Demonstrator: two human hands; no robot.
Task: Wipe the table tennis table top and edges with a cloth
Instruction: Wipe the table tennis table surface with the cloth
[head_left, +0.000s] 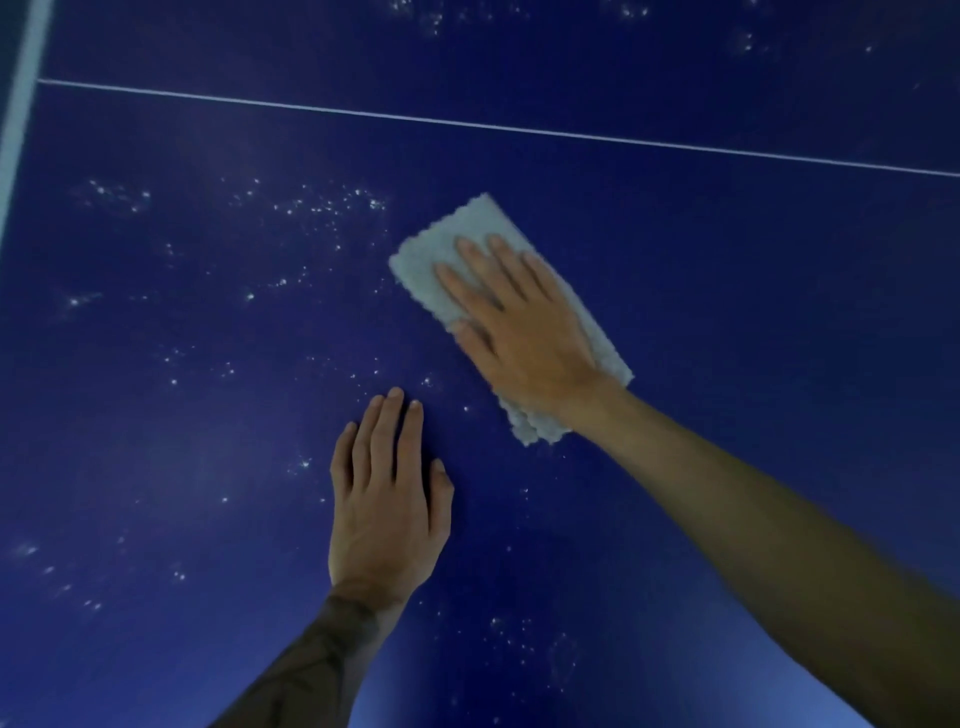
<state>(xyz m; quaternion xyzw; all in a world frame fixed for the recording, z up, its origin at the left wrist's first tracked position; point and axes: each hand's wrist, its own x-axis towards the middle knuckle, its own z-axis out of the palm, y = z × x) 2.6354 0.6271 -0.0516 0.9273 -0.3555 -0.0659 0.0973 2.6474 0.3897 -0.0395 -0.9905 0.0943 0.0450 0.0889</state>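
With the right grip (519, 332) flat and released, pressing the folded cloth (431, 254) onto the blue desk (675, 312), and the left grip (387, 499) resting released nearby, uneven pressure may let the cloth slip or skip the white specks (322, 205).

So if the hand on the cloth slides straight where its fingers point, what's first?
Likely the thin white line. Before it the right hand crosses only blue table top, with white specks just left.
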